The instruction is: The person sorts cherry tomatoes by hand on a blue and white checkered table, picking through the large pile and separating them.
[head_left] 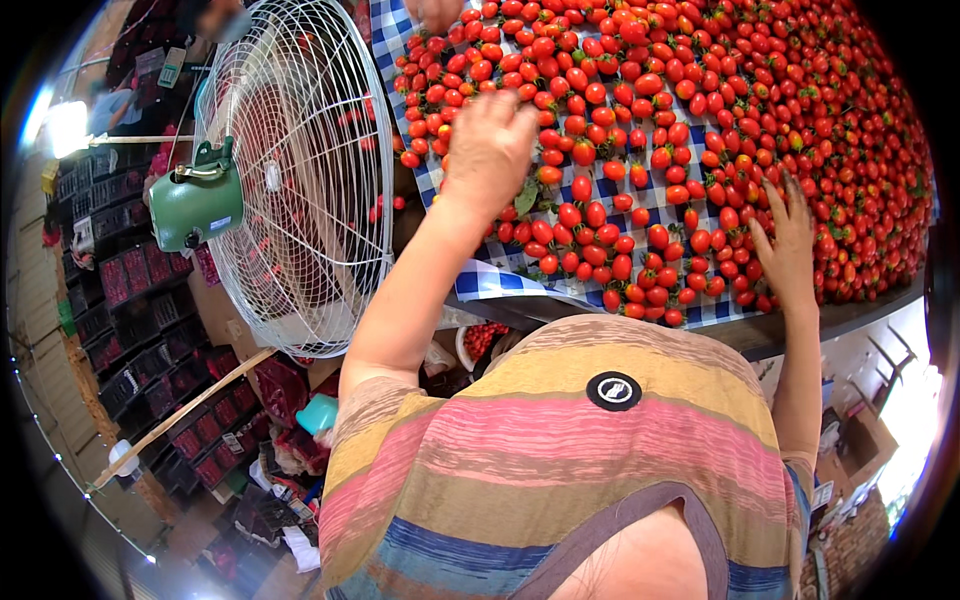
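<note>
Where the dense tomato pile (870,170) begins, frame right, the right hand (786,245) rests spread; the left hand (492,145) curls over looser tomatoes (582,188), upper centre, whether pinching any I can't tell.

At twelve o'clock the left hand (492,152) is over red tomatoes (745,125), near three the right hand (787,240); at ten, a fan (272,178).

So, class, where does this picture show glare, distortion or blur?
Head view: white glare at far left and lower right; the table edge bows, with black corners framing the image; the left hand looks slightly soft, nearby tomatoes fairly crisp.
</note>
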`<state>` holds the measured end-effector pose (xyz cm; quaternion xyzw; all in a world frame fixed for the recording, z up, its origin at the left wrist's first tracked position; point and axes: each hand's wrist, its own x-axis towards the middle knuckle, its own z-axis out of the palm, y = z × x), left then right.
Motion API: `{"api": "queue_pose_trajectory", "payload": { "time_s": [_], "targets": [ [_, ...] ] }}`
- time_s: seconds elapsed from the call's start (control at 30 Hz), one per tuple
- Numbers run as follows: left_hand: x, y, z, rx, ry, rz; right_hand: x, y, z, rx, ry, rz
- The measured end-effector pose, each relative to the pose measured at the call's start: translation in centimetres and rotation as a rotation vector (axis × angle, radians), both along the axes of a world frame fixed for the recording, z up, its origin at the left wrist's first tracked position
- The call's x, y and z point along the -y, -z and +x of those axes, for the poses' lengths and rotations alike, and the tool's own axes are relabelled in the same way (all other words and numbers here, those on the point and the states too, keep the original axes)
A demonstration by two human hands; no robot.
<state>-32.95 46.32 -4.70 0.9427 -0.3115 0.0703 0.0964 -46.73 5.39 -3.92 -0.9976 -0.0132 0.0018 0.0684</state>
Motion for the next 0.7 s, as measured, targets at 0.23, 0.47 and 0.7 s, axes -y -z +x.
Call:
{"api": "queue_pose_trajectory", "payload": {
  "time_s": [0.23, 0.47, 0.7],
  "targets": [
    [1.3, -0.7, -7.1, -0.314, 0.341, -0.066, -10.2, -1.8, 0.0, -0.315, -0.259, 0.258],
    [2.8, -2.0, 2.6, -0.137, 0.007, -0.219, -10.9, -2.8, 1.8, -0.106, -0.093, 0.858],
    [10.7, 1.7, 7.5, -0.181, -0.213, -0.144, -10.6, 0.0, -0.1, -0.166, 0.272, 1.344]
  ]
}}
